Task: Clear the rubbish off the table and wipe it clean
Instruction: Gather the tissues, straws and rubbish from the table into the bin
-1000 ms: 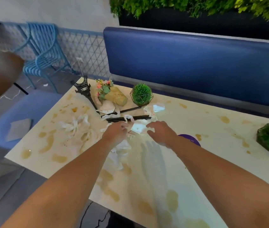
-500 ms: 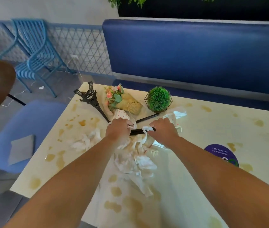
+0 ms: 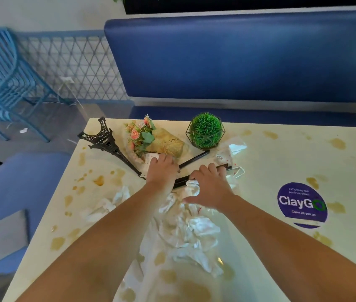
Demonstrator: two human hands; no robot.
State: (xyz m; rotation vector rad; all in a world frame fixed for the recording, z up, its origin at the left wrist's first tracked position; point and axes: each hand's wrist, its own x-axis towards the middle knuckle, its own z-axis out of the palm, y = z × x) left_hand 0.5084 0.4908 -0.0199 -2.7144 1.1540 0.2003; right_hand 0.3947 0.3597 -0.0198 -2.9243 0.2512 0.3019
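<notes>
Desk: cream-coloured desk (image 3: 281, 162) is sitting in front of a blue padded bench (image 3: 238, 57), with brown spill stains (image 3: 337, 143) dotting its top and a round purple sticker (image 3: 302, 203) lying towards its right side.
Rubbish: crumpled white tissues (image 3: 194, 232) are lying in a heap just beneath and between both forearms, with more tissues (image 3: 109, 202) lying to the left of the left arm.
Chopsticks: black chopsticks (image 3: 194, 159) are lying on the desk right under both hands, their long axis running from lower left to upper right, the far ends pointing towards the green ball plant (image 3: 206, 130).
Left hand: left hand (image 3: 161, 168) is reaching forward palm down, fingers curling over a small patterned paper (image 3: 151, 159) and the near end of a chopstick; how firmly it is gripping cannot be told.
Right hand: right hand (image 3: 207, 186) is reaching forward palm down, fingers curling round the chopsticks while a wad of white tissue is bunching under its palm.
Wrappers: patterned wrappers (image 3: 227, 153) are lying just beyond the right hand.
Ornaments: black tower model (image 3: 105, 140) is lying tipped over near the left hand, beside a small flower bouquet (image 3: 151, 138).
</notes>
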